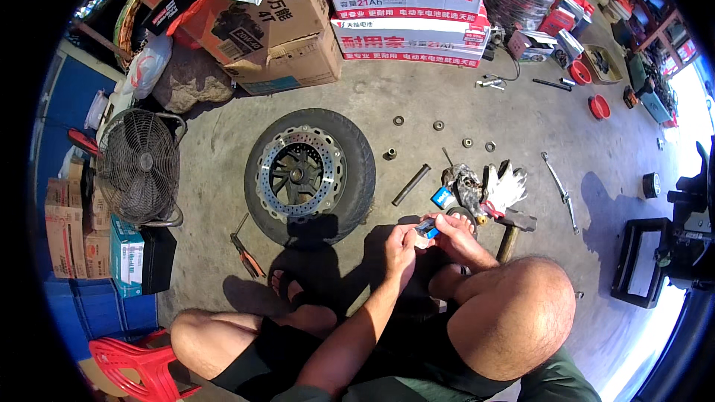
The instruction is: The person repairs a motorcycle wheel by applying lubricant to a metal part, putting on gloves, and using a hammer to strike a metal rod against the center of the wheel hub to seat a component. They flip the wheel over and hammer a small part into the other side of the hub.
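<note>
- While a metal-grilled floor fan [139, 166] stands at the left, orange-handled pliers [248, 258] lie on the concrete floor [208, 115], near the motorcycle wheel [296, 172];
- the wheel rests flat on its side, a perforated brake disc [266, 179] facing up, shadow over its lower edge;
- the left hand [402, 242] has its fingers bent, pinching the left side of a small blue packet [427, 228], raised above the floor between both hands;
- a metal sleeve [411, 184] lies beyond them, right of the wheel;
- the right hand [456, 235] has its fingers grasping the packet's right side;
- white gloves [506, 187] lie just beyond that hand, a hammer [516, 219] close beside them;
- a long wrench [564, 196] lies farther right, well apart from both hands.
</note>
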Demonstrator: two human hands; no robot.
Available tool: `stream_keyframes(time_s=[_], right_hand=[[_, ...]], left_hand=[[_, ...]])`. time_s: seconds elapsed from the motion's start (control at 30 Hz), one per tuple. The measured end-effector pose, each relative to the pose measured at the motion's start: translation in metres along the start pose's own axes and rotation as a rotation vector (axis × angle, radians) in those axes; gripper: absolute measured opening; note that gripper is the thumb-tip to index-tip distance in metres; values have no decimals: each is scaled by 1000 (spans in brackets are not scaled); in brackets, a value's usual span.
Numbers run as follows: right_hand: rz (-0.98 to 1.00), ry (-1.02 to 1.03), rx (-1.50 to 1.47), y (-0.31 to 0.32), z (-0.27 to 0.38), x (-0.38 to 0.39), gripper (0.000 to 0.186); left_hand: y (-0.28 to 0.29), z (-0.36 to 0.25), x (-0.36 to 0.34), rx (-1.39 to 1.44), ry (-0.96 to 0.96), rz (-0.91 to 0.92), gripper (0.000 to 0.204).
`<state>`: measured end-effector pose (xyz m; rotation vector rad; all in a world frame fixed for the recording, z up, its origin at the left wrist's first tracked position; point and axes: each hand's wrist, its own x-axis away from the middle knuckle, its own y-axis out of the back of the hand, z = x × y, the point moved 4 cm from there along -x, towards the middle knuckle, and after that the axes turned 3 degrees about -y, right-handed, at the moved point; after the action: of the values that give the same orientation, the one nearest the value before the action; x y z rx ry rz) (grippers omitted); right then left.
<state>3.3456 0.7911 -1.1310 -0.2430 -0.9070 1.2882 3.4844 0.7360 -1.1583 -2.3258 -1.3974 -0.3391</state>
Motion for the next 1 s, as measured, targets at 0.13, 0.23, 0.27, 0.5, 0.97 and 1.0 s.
stream_keyframes(time_s=[0.13, 0.23, 0.27, 0.5, 0.97, 1.0], right_hand=[[75, 31, -158, -1, 0, -1, 49], [-119, 121, 290, 24, 16, 1, 49], [-244, 287, 471, 13, 40, 4, 34], [-350, 769, 1255, -35, 126, 27, 54], [-431, -6, 1188, 48, 6, -22, 45], [-374, 18, 1329, 27, 8, -24, 39]], left_hand=[[-2, 9, -2, 231, 194, 10, 22], [-14, -2, 0, 367, 329, 41, 26], [-8, -3, 0, 357, 336, 9, 26], [-4, -15, -15, 447, 340, -11, 48], [51, 62, -35, -122, 341, -207, 40], [68, 69, -35, -270, 340, -224, 36]])
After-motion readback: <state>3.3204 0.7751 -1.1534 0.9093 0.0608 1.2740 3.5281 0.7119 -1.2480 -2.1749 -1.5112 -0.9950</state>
